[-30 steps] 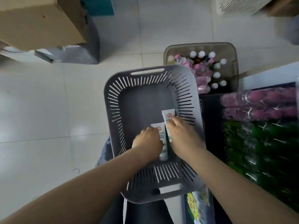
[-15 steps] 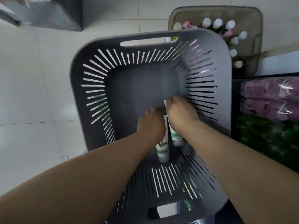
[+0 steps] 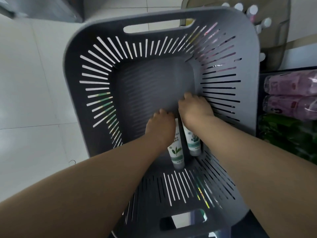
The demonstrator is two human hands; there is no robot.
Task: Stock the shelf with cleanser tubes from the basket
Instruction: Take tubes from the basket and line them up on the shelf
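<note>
- The left hand's (image 3: 160, 129) fingers (image 3: 161, 112) are curled down over the upper end of the left tube (image 3: 176, 151). They appear to pinch it, though the hand's back hides the contact.
- The right hand's (image 3: 195, 109) fingers (image 3: 188, 97) are curled the same way over the top of the right tube (image 3: 193, 142), with the knuckles close to the slotted right wall.
- Both cleanser tubes lie flat on the basket (image 3: 96, 54) floor. They are side by side and nearly parallel, with the caps pointing toward the person. No other tubes show in the basket.
- Judged step: lifting the last two tubes out, one per hand.
- Risk: the hold is at the thin flat end, so the heavier cap end may swing or slip free as each tube rises.
- Risk: the basket is deep and both forearms crowd the same corner. The tubes lie just beside each other, so one could knock the other loose.
- Risk: the right knuckles or a cap could catch in the wall slots on the way up.
- The shelf (image 3: 289, 69) sits to the right, already packed with pink bottles (image 3: 291, 86) and green packs (image 3: 289, 134). A hurried placement there could topple the stock.
- A tan basket (image 3: 283, 36) of white-capped bottles (image 3: 253, 10) stands on the tiled floor (image 3: 34, 86) just beyond.
</note>
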